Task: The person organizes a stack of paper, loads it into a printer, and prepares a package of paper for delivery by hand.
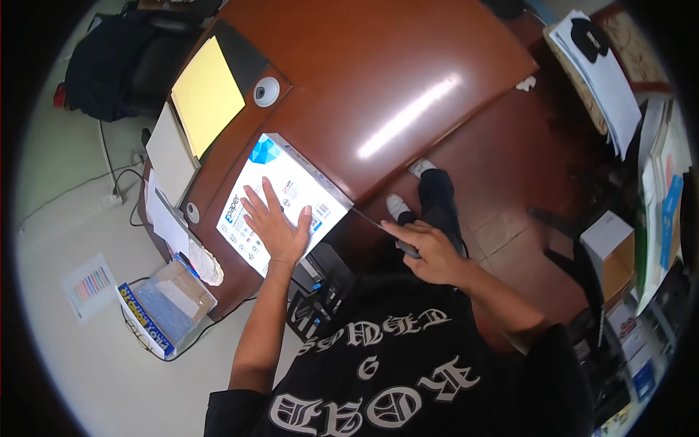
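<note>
A white paper ream pack (297, 191) marked "Epaper", with a blue pattern at one corner, lies at the edge of the brown desk (328, 80). Flat on its top rests my left hand (279, 229), fingers spread and holding nothing. My right hand (435, 256) is wrapped round the dark handle of a knife (370, 219), its index finger stretched along the handle. The thin blade points at the pack's right corner, and its tip is right at the wrapper's edge there.
Yellow paper (209, 95) and a grey folder (173, 153) lie left of the pack. A round white desk fitting (266, 92) sits above it. At lower left stands a clear box (171, 295). A chair with papers (601, 80) is at upper right; an open carton (611, 251) is at right.
</note>
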The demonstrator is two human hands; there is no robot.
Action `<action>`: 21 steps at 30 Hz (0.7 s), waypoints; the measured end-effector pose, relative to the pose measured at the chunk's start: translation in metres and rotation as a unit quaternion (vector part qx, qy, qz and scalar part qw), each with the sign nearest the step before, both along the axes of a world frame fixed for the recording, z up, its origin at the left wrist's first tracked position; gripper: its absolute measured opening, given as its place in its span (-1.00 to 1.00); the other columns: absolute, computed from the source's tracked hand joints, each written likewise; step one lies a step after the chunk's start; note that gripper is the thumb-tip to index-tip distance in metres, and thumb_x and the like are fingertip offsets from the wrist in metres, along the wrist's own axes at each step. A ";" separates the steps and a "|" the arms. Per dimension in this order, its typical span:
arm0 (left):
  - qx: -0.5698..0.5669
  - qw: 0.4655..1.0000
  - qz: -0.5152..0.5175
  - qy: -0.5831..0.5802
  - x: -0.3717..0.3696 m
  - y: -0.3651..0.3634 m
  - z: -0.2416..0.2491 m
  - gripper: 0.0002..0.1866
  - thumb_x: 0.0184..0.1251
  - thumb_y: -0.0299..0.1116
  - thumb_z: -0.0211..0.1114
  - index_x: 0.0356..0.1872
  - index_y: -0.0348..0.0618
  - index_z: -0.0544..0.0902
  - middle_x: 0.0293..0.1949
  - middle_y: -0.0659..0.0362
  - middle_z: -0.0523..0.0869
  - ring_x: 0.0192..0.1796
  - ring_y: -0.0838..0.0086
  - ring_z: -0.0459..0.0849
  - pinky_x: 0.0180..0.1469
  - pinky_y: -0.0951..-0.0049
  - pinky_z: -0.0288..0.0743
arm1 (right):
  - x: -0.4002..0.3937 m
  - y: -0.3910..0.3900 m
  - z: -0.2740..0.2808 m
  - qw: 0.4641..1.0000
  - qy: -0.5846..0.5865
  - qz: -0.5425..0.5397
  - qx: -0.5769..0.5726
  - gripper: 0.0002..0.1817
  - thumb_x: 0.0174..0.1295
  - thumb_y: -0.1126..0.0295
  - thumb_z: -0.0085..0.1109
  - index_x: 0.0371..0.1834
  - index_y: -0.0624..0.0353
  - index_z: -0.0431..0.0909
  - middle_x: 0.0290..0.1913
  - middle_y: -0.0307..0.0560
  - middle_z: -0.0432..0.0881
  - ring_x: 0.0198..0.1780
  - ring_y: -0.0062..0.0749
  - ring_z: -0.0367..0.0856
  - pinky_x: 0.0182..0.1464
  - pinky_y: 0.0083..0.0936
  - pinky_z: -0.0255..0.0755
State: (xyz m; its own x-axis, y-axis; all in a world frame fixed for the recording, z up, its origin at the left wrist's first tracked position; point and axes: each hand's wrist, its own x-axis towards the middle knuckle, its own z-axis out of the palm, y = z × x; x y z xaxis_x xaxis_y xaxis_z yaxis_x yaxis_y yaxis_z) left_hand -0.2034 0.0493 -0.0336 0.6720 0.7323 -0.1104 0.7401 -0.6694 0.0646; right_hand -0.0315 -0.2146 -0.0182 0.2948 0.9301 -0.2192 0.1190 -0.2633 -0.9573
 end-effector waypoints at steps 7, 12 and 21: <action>0.018 0.999 -0.027 -0.013 -0.004 -0.002 -0.004 0.00 0.23 0.30 0.11 0.57 0.02 -0.07 0.53 -0.28 -0.17 0.54 -0.31 -0.24 0.42 -0.37 -0.32 | -0.029 -0.008 -0.029 0.995 -0.033 -0.062 0.069 -0.29 0.01 0.61 0.19 0.35 0.19 0.35 -0.10 0.19 0.61 -0.07 0.11 0.58 0.06 -0.18 0.47; 0.017 1.000 -0.014 -0.007 -0.004 -0.001 -0.006 0.02 0.19 0.34 0.10 0.57 0.05 -0.06 0.54 -0.25 -0.21 0.55 -0.26 -0.28 0.44 -0.35 -0.37 | -0.045 0.012 -0.040 0.991 -0.052 -0.108 0.064 -0.32 0.03 0.59 0.19 0.34 0.24 0.32 -0.03 0.22 0.58 0.01 0.14 0.54 0.11 -0.16 0.44; 0.003 1.000 -0.026 -0.006 -0.007 -0.003 -0.003 0.05 0.14 0.32 0.17 0.57 0.06 -0.05 0.55 -0.22 -0.20 0.56 -0.25 -0.28 0.43 -0.39 -0.35 | -0.044 0.066 -0.052 0.988 -0.042 -0.122 0.084 -0.44 0.03 0.60 0.21 0.16 0.30 0.31 -0.03 0.33 0.56 0.02 0.23 0.55 0.05 -0.12 0.47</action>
State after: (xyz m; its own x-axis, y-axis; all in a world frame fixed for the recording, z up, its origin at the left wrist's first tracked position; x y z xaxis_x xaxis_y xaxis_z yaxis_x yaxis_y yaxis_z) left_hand -0.2099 0.0462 -0.0369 0.7098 0.6976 -0.0977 0.7041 -0.7067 0.0693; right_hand -0.0759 -0.1483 -0.0706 0.5254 0.8502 -0.0342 0.1517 -0.1331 -0.9794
